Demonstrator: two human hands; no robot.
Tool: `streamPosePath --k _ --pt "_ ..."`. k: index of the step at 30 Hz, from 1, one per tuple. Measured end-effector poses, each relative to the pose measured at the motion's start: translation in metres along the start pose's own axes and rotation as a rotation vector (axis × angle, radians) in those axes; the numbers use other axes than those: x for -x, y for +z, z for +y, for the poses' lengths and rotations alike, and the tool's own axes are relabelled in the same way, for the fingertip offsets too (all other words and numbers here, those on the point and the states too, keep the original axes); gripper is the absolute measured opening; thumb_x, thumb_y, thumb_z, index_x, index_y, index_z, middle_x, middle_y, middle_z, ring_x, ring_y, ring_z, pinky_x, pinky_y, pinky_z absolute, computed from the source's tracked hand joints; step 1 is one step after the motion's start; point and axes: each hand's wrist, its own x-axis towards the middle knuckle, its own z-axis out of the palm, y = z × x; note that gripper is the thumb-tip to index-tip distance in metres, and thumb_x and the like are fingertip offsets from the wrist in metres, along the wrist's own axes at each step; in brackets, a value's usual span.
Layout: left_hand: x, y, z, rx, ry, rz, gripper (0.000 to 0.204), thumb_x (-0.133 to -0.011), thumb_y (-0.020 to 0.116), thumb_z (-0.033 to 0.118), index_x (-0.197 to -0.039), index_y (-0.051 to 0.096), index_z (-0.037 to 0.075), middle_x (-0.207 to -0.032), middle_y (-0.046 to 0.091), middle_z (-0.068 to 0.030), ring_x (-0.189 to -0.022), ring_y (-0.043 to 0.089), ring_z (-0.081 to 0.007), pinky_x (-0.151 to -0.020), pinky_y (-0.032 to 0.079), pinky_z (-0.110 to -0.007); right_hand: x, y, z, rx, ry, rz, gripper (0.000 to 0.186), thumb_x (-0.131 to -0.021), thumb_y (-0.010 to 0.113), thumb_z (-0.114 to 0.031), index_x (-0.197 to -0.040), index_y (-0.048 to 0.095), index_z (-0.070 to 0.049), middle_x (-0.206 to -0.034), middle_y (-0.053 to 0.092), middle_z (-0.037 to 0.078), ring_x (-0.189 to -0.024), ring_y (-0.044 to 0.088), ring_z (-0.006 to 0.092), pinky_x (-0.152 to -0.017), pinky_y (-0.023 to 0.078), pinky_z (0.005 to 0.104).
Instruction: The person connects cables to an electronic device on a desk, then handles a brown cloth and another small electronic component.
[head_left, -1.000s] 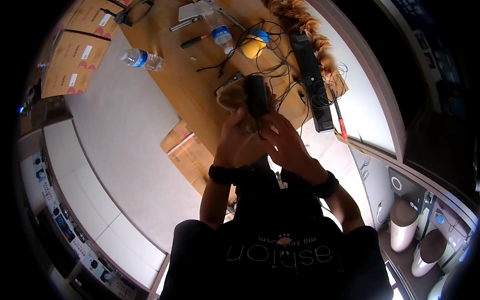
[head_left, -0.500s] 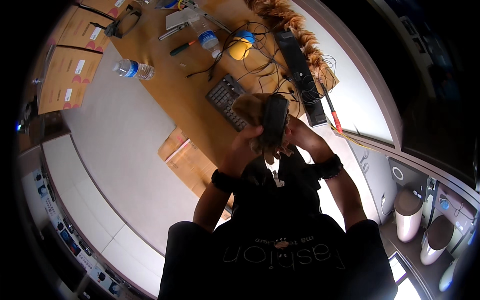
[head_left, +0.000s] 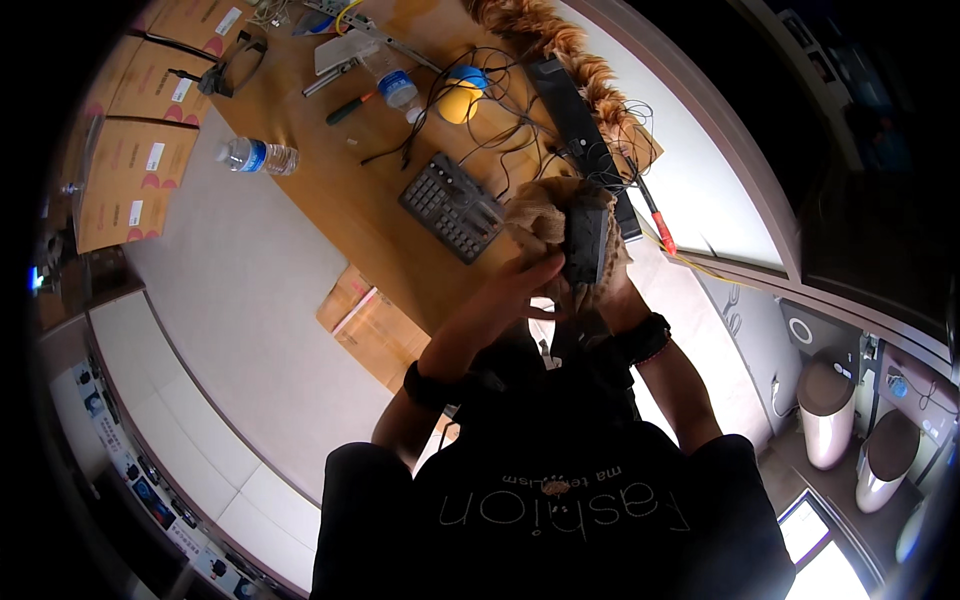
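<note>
A black rectangular box-like thing is held just in front of my chest, with a crumpled brown cloth bunched around and behind it. My right hand grips the box and the cloth from the right and below; most of its fingers are hidden. At the box's left edge is my left hand, its fingers stretched out and apart, the tips by the box and cloth. Just beyond the left hand, a dark keypad-like device with rows of keys lies on the wooden table.
Black cables tangle around a yellow ball-like thing. A long black bar lies by brown fluffy material. Two water bottles, a screwdriver and a red-handled tool lie about. Cartons stand left.
The box and cloth have shifted right and turned. My left hand has loosened and stretched its fingers, while more of the cloth shows around the box. The view has shifted slightly, uncovering the keypad device.
</note>
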Motion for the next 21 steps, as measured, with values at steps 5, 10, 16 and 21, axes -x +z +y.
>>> streamPosePath --k 5,10,16,21 --pt "-0.003 0.017 -0.016 -0.781 0.835 0.718 0.04 -0.077 0.061 0.022 -0.106 0.044 0.001 -0.101 0.049 -0.0133 -0.092 0.049 -0.0267 -0.075 0.04 -0.037 -0.001 0.005 -0.004 -0.015 0.031 0.015 0.039 -0.088 0.036 -0.03 -0.113 0.046 -0.001 -0.103 0.055 0.013 -0.09 0.057 0.0238 -0.077 0.049 0.0362" --pt "-0.006 0.031 -0.019 -1.142 1.026 0.648 0.042 -0.073 0.063 0.021 -0.106 0.046 0.001 -0.099 0.048 -0.0154 -0.093 0.047 -0.03 -0.077 0.038 -0.039 0.002 0.02 0.007 0.105 -0.074 0.099 0.041 -0.09 0.033 -0.036 -0.108 0.048 -0.002 -0.097 0.056 0.011 -0.084 0.057 0.0217 -0.069 0.049 0.034" --pt "-0.021 0.023 -0.023 -0.961 1.004 0.596 0.04 -0.07 0.066 0.019 -0.103 0.05 0.001 -0.087 0.055 -0.0112 -0.078 0.052 -0.0283 -0.072 0.039 -0.039 0.006 0.062 0.001 0.372 -0.273 0.23 0.039 -0.086 0.05 -0.024 -0.118 0.035 -0.006 -0.098 0.052 0.007 -0.083 0.055 0.015 -0.067 0.047 0.0267" --pt "-0.015 0.019 -0.022 -0.93 0.906 0.456 0.036 -0.073 0.063 0.008 -0.105 0.05 -0.002 -0.092 0.058 -0.0122 -0.087 0.056 -0.0218 -0.077 0.042 -0.03 -0.006 0.071 -0.007 0.627 -0.375 0.374 0.035 -0.084 0.055 -0.024 -0.108 0.044 -0.001 -0.092 0.055 0.005 -0.079 0.054 0.0111 -0.069 0.045 0.0229"
